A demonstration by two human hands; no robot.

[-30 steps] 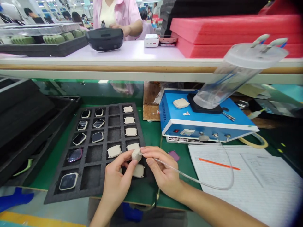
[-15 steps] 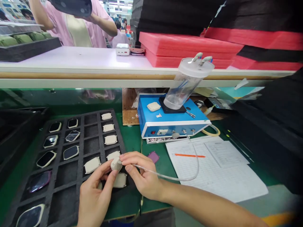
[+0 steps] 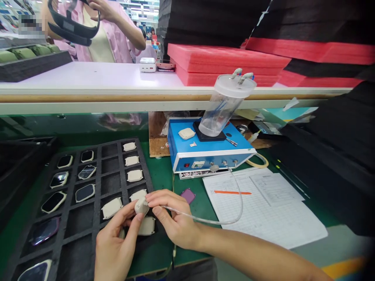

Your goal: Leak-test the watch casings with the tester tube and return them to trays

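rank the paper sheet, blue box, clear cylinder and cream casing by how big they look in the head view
1. paper sheet
2. blue box
3. clear cylinder, leaning toward the camera, so less sure
4. cream casing, nearest the camera yet smallest

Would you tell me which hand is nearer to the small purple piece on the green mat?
Right. The right hand sits just below-left of the purple piece, not touching it; the left hand is farther left, at the edge of the foam tray.
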